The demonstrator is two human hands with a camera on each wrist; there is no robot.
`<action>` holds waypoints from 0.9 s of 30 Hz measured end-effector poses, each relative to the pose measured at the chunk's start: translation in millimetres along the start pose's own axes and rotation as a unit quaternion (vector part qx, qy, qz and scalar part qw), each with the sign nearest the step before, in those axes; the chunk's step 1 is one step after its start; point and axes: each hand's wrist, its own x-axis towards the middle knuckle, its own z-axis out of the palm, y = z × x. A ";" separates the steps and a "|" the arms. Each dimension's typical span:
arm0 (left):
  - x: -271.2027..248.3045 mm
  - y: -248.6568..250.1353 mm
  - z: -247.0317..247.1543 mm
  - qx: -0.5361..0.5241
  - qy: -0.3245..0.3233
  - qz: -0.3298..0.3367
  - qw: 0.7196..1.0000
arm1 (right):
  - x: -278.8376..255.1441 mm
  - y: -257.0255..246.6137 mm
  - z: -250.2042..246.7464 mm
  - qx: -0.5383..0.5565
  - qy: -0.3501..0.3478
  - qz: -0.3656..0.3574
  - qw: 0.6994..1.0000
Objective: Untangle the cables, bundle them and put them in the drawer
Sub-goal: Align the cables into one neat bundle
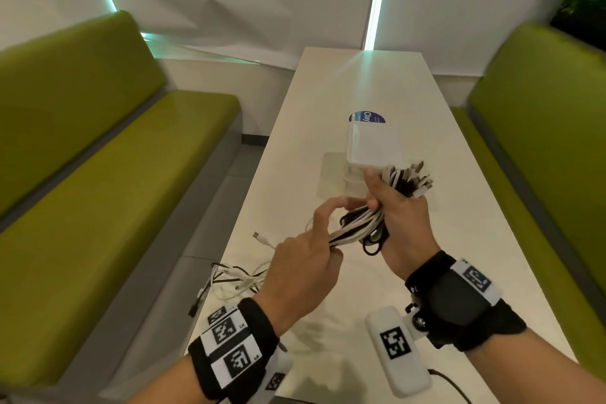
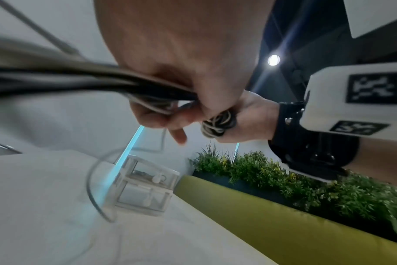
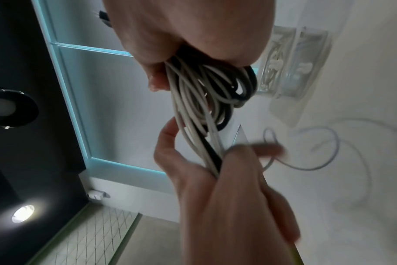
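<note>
Above the white table (image 1: 459, 239) my right hand (image 1: 398, 210) grips a folded bundle of white and black cables (image 1: 370, 223); their connector ends (image 1: 416, 180) fan out past the fist. My left hand (image 1: 314, 236) holds the strands that run down-left out of the bundle, index finger curled over them. In the right wrist view the cable loops (image 3: 204, 89) hang from my right hand (image 3: 188, 35) and pass into my left hand (image 3: 218, 172). A small clear drawer unit (image 1: 373, 147) stands behind the hands; both of its drawers (image 2: 147, 188) are closed. Loose tangled cables (image 1: 236, 275) lie at the table's near left edge.
Green benches flank the table, one on the left (image 1: 114, 174) and one on the right (image 1: 541, 141). A planter with green plants (image 2: 283, 179) runs behind the right bench. A round blue sticker (image 1: 362, 116) shows just beyond the drawer unit.
</note>
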 end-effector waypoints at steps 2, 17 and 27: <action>-6.3 -3.4 -3.0 0.059 -0.024 0.021 0.998 | 1.8 -2.6 -6.7 0.012 0.002 0.009 1.000; 3.0 -80.5 -18.8 0.000 -0.195 -0.085 0.977 | 9.0 -16.2 -26.1 0.004 0.006 0.018 1.000; 13.6 -76.5 -40.4 -0.184 -0.273 -0.043 0.943 | 6.1 -23.3 -36.3 -0.290 -0.257 0.011 0.922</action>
